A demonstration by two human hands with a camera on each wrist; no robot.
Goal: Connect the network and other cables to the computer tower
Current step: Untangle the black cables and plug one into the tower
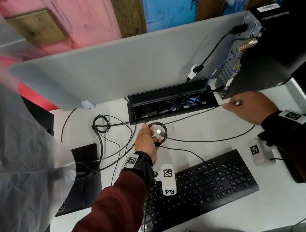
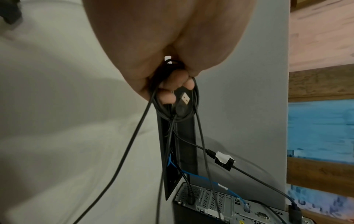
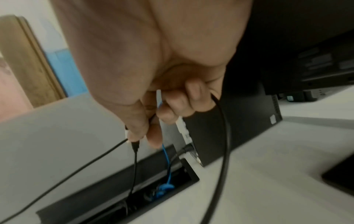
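Note:
The black computer tower stands at the desk's back right, its rear panel facing left with a blue network cable and black leads plugged in. My left hand grips a coiled black cable at mid-desk; its USB plug sticks out beside the fingers. My right hand is just in front of the tower's lower corner and pinches a thin black cable that runs back to the coil.
An open black cable trough holds bundled wires behind the hands. A black keyboard lies near the front edge, a monitor base at left. A grey divider panel rises behind the desk. Loose black cables loop at centre left.

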